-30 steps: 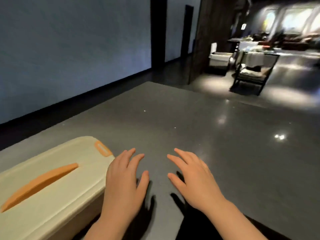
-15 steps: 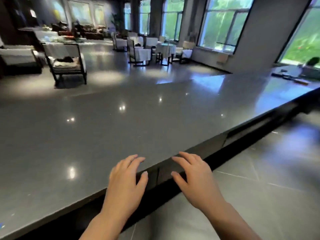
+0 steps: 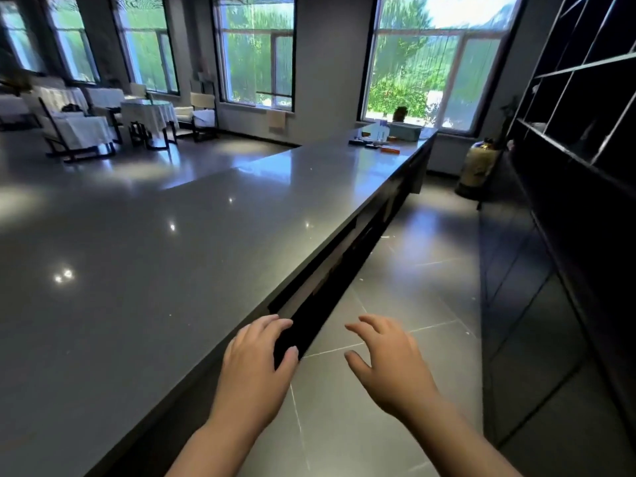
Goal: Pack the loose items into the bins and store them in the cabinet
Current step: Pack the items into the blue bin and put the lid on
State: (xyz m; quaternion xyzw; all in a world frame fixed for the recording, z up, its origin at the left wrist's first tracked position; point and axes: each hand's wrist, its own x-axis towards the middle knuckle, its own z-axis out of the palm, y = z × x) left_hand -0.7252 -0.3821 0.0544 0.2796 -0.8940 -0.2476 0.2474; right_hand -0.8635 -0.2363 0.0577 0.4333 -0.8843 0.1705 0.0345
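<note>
- Hands: two, both bare, both held out forward, palms down.
- Left hand (image 3: 256,359): fingers relaxed and slightly spread, holding nothing, over the near edge of the grey surface (image 3: 165,256).
- Right hand (image 3: 389,359): fingers loosely spread and lightly curved, holding nothing, over the tiled floor (image 3: 395,297), just beside the left hand.
- Loose items (image 3: 378,142): a small cluster at the far end of the surface, well ahead of both hands; the count cannot be read at this range.
- Teal box (image 3: 404,131): one, with that cluster.
- Cabinet (image 3: 550,235): one dark run with open shelving above, to the right of the right hand.
</note>
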